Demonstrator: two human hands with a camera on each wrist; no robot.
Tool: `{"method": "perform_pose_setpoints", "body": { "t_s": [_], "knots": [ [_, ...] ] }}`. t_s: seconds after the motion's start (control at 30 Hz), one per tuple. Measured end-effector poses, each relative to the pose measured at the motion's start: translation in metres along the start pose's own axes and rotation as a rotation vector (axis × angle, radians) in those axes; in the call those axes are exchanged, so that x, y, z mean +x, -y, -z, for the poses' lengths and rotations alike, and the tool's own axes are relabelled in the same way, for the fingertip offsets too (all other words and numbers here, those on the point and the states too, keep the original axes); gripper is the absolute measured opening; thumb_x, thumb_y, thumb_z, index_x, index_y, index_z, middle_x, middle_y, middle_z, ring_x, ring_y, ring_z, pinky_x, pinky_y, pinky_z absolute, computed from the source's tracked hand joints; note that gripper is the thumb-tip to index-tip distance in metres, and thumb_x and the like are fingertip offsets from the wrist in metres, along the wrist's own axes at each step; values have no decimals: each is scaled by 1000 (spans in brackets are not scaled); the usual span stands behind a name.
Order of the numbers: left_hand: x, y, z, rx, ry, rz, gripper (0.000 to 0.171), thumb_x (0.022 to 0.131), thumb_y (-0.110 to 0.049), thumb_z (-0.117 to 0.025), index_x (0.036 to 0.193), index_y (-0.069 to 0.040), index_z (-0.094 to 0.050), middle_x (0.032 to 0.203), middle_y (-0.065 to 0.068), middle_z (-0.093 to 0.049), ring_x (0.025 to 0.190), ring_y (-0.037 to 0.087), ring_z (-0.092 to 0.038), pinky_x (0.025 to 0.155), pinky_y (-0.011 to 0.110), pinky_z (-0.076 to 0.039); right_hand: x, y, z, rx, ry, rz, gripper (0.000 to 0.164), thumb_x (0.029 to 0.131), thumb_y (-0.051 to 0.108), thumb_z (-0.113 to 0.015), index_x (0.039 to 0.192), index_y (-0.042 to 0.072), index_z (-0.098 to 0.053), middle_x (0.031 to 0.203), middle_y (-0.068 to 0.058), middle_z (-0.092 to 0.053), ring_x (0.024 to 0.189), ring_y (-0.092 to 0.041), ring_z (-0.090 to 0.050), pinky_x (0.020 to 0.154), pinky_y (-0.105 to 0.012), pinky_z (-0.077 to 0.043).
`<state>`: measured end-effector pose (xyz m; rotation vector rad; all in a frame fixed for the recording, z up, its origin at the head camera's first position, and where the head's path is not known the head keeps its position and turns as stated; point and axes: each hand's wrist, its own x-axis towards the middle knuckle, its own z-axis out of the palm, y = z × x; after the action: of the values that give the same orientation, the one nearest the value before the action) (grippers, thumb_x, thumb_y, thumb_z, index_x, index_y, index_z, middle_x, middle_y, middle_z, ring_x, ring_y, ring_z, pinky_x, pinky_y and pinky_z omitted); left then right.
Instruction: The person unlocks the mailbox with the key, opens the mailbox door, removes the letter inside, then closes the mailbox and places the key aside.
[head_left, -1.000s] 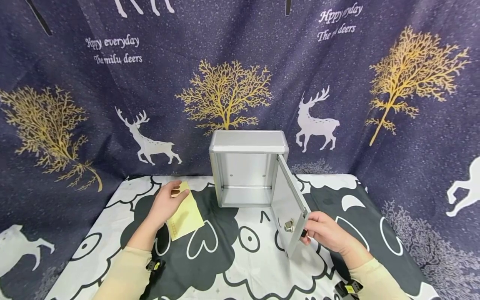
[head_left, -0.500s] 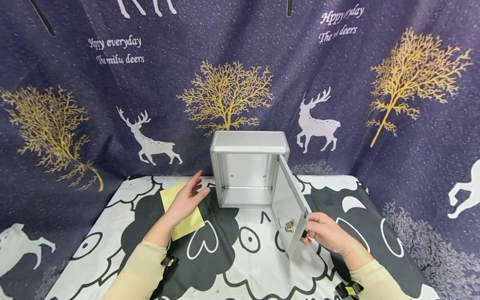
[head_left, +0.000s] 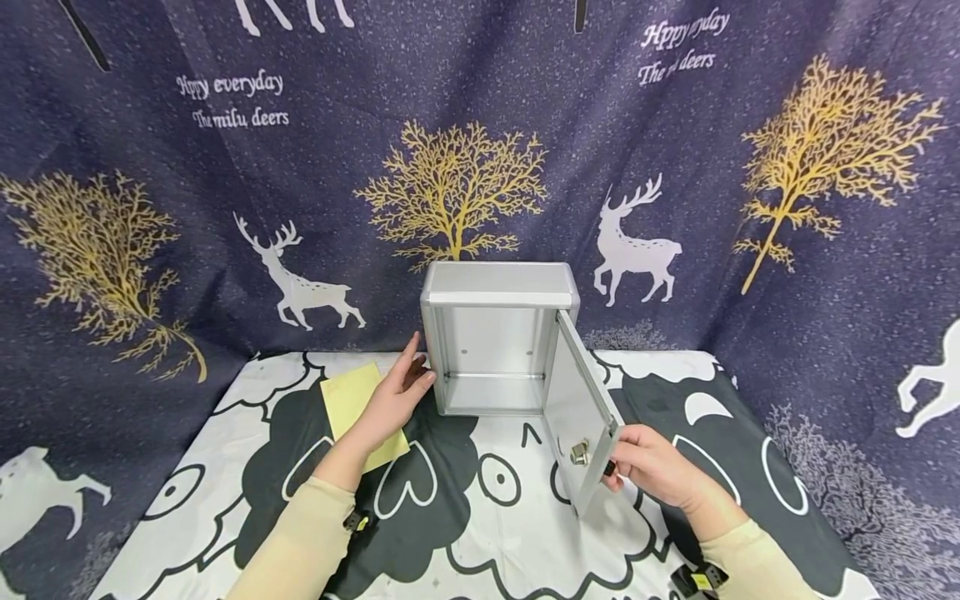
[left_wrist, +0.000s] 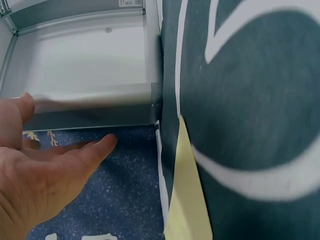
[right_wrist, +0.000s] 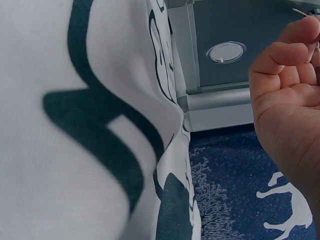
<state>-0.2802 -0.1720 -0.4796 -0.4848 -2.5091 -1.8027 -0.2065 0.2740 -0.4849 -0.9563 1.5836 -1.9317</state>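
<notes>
A silver metal mailbox (head_left: pixel 495 285) stands at the back of the table, its door (head_left: pixel 576 400) swung wide towards me on the right. A metal lock (head_left: pixel 579 452) shows on the door's inner face. My right hand (head_left: pixel 654 467) is at the door's free edge, fingers curled round a small black-headed key on the outer side; the fingers partly hide it. My left hand (head_left: pixel 396 398) is beside the mailbox's left wall with its fingers extended, fingertips and thumb right by that wall. Behind the left forearm a yellow envelope (head_left: pixel 347 400) lies flat on the cloth, partly covered from view.
The tablecloth (head_left: pixel 517 542) has a black and white cartoon print. A dark blue curtain (head_left: pixel 315 183) with deer and trees hangs right behind the mailbox. The mailbox's inside shows a pale back wall (head_left: pixel 495 333) and a thin rod (head_left: pixel 495 375) across it.
My left hand has moved right from over the yellow envelope to the mailbox's left side, leaving the envelope on the cloth. The right hand and the door have stayed in place.
</notes>
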Motion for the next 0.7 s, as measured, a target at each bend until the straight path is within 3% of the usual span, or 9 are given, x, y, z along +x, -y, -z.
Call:
{"method": "perform_pose_setpoints", "body": {
  "t_s": [0.13,0.23,0.43,0.57,0.7],
  "knots": [
    [1,0,-5,-21,6,-12,78,120,-24,-56,181,-19,-9,185,17,-13,166,43,-28,132,57,-31,0,-1,0,0,-6,2,52,110,-9,-38,107,17,-82,84,6,-73,76,-7,-67,73,-24,-56],
    [2,1,-8,-21,10,12,75,121,-28,-54,181,-21,-11,185,14,-16,166,42,-28,131,58,-33,0,-1,1,1,-9,12,50,109,-10,-39,104,16,-82,80,2,-71,74,-10,-66,72,-24,-56],
    [0,4,-15,-85,23,84,70,122,-29,-48,181,-20,-11,181,24,-24,165,42,-31,125,62,-41,0,-1,1,1,-18,2,49,110,-9,-39,102,15,-81,82,4,-72,74,-9,-66,72,-24,-56],
    [0,3,-17,-124,43,91,68,123,-26,-44,181,-19,-10,180,27,-24,164,43,-31,124,62,-41,0,-2,1,-9,-26,1,38,109,-8,-40,90,1,-71,79,0,-70,72,-12,-65,71,-25,-56],
    [0,5,-19,-129,38,97,67,124,-26,-43,181,-19,-10,179,29,-25,163,44,-32,123,60,-43,0,-4,2,-12,-22,1,39,110,-8,-39,92,1,-72,78,-1,-69,72,-12,-64,71,-25,-56]
  ]
}}
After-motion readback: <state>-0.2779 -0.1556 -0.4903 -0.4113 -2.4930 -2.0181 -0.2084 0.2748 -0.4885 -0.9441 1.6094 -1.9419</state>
